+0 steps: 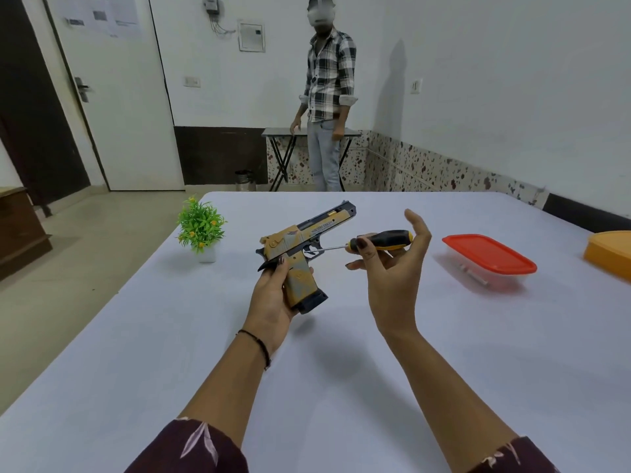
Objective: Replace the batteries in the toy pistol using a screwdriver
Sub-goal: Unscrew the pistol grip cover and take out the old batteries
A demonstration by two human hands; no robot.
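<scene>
Centrally, toy pistol (pixel 296 239), screwdriver (pixel 384 240), table (pixel 136 336) edges far

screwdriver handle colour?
Black with yellow-orange trim, on the screwdriver held in the right hand; head view.

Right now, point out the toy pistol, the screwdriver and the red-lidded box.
toy pistol (pixel 302 281), head view, on its grip.
screwdriver (pixel 389 238), head view, on its black handle.
red-lidded box (pixel 488 253), head view, on the lid.

One pistol (pixel 297 240), one screwdriver (pixel 382 240), two containers (pixel 489 257) (pixel 611 250)
</scene>
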